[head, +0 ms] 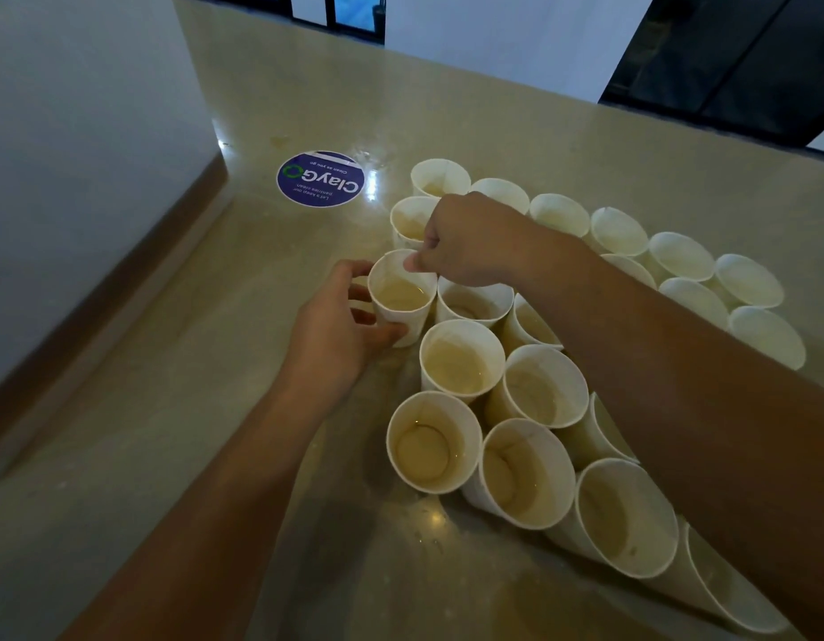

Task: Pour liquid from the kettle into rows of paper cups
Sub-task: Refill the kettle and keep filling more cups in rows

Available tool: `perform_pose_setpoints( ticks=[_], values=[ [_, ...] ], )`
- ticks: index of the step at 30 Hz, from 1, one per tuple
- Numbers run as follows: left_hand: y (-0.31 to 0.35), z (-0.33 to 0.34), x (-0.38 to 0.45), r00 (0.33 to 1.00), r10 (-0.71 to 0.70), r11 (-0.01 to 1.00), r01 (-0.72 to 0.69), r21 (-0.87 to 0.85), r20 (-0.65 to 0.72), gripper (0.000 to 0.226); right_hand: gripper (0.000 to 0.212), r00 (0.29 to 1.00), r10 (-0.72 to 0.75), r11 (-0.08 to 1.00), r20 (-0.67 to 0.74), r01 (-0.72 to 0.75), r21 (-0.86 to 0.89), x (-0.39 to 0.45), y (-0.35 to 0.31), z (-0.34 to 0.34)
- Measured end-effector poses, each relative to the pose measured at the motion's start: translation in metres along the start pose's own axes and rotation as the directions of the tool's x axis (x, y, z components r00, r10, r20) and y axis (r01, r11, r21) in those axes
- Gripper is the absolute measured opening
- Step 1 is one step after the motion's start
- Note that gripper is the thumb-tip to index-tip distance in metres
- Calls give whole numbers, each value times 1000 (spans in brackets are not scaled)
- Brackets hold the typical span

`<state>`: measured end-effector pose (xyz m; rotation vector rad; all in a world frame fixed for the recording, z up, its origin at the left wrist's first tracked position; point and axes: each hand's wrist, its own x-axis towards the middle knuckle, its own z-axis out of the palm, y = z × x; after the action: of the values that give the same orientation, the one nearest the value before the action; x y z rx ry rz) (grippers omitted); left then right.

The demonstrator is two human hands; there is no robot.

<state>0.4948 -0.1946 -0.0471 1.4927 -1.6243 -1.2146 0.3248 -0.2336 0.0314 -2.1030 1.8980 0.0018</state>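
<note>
From the head camera, a beige polished worktop (447, 108) carries a crowd of white paper cups (539, 386) packed rim to rim in slanting rows, running from about twelve o'clock down to five o'clock. Several of the near ones hold a shallow pool of pale yellowish liquid; the far ones at two o'clock are too dim to judge.

One cup (401, 298) at the ten o'clock edge of the cluster is being handled by both hands. The left hand (340, 330) comes in from seven o'clock, its fingers (361, 293) spread and curled round the cup's outer wall, thumb low against the side. The right hand (465, 242) reaches across the rows from four o'clock, its forearm covering part of the middle cups; its fingers are bunched together and pinch the far rim of that same cup. This cup has liquid in it and touches its neighbour at three o'clock.

No kettle shows anywhere in this view.

At eleven o'clock, apart from the cups, a round blue sticker (321, 179) lies flat on the worktop, printed "ClayGo". A white wall (86, 155) rises along the left side.
</note>
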Motion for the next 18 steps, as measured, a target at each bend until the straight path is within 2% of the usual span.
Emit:
perform_pose_setpoints(
  ticks=[6, 8, 10, 12, 15, 18],
  values=[
    [2, -3, -6, 998, -61, 996, 61, 62, -8, 73, 33, 998, 30, 997, -63, -25, 72, -12, 6, -4],
    [8, -9, -11, 999, -43, 990, 46, 131, -31, 81, 36, 997, 32, 997, -69, -28, 65, -21, 9, -12],
    [18, -18, -19, 998, -5, 979, 18, 202, -63, 79, 37, 997, 24, 999, -68, -21, 47, -30, 12, -23],
    [35, -28, -30, 994, 69, 975, -49, 215, -85, 64, 34, 999, -8, 998, -39, 11, 57, -46, 15, -37],
    [63, -38, -57, 960, 261, 936, -226, 270, -102, 34, 29, 995, -81, 994, 61, 77, 72, -84, 16, -59],
    [96, -33, -96, 899, 429, 883, -397, 250, -91, 26, 25, 989, -115, 992, 89, 110, 60, -132, 22, -80]
  ],
)
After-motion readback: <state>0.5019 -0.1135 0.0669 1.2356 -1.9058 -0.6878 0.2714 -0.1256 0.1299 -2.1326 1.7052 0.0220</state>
